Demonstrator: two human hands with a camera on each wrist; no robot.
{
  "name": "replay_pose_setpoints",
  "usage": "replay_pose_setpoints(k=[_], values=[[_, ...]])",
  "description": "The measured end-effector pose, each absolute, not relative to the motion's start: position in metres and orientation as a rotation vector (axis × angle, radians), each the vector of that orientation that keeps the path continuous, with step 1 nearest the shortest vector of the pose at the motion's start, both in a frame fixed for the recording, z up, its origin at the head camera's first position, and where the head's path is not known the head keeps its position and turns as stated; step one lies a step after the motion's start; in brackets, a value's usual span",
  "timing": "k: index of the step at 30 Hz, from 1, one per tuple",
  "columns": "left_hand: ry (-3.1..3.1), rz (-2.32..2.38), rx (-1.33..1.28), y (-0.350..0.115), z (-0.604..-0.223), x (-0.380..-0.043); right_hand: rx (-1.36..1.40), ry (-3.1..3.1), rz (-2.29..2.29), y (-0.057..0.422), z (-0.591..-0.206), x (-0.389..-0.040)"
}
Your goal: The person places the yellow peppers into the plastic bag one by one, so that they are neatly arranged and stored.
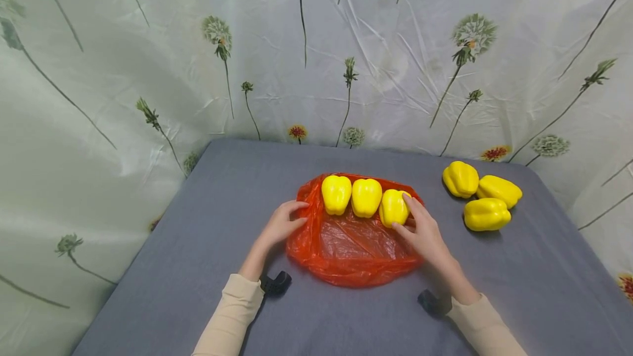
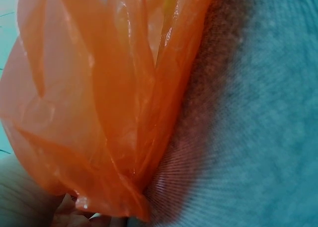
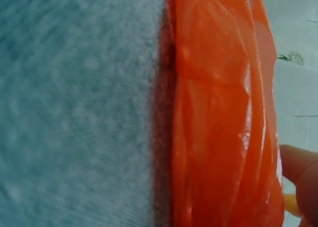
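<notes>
A red plastic bag [image 1: 356, 271] lies opened out, mouth up, in the middle of the table. Three yellow bell peppers stand in a row along its far side: a left one [image 1: 337, 195], a middle one [image 1: 366, 198] and a right one [image 1: 394, 209]. My right hand [image 1: 425, 235] grips the right pepper between thumb and fingers. At the bag's left rim, my left hand [image 1: 281, 225] holds the plastic. The left wrist view shows the bag's creased side [image 2: 114, 103], which hides most of the fingers. In the right wrist view, the bag wall [image 3: 223, 113] covers nearly all of the pepper.
Three more yellow bell peppers lie close together at the table's right rear: one at the back [image 1: 461, 179], one to its right [image 1: 500, 190] and one in front [image 1: 487, 214]. A grey cloth covers the table [image 1: 237, 180]. Behind it hangs a flower-printed curtain [image 1: 386, 87].
</notes>
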State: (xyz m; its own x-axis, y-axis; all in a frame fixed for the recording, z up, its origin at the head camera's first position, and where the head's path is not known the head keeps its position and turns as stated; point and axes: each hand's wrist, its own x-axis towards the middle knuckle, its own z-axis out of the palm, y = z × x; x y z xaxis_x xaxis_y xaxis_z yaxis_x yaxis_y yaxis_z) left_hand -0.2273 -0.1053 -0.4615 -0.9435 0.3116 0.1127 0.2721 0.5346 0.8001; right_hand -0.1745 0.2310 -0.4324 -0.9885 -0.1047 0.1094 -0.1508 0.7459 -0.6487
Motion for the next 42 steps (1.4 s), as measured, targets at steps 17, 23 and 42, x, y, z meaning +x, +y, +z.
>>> replay_pose_setpoints(k=[17,23,42], values=[[2.717,1.412,0.506,-0.108,-0.459,-0.225,0.240,-2.862,1.105,0.228,-0.437,-0.178],[2.718,1.418,0.525,-0.106,-0.460,-0.224,0.245,-2.895,1.137,0.232,-0.437,-0.176],[2.739,1.399,0.566,-0.106,-0.462,-0.224,0.290,-2.972,1.153,0.248,-0.417,-0.167]])
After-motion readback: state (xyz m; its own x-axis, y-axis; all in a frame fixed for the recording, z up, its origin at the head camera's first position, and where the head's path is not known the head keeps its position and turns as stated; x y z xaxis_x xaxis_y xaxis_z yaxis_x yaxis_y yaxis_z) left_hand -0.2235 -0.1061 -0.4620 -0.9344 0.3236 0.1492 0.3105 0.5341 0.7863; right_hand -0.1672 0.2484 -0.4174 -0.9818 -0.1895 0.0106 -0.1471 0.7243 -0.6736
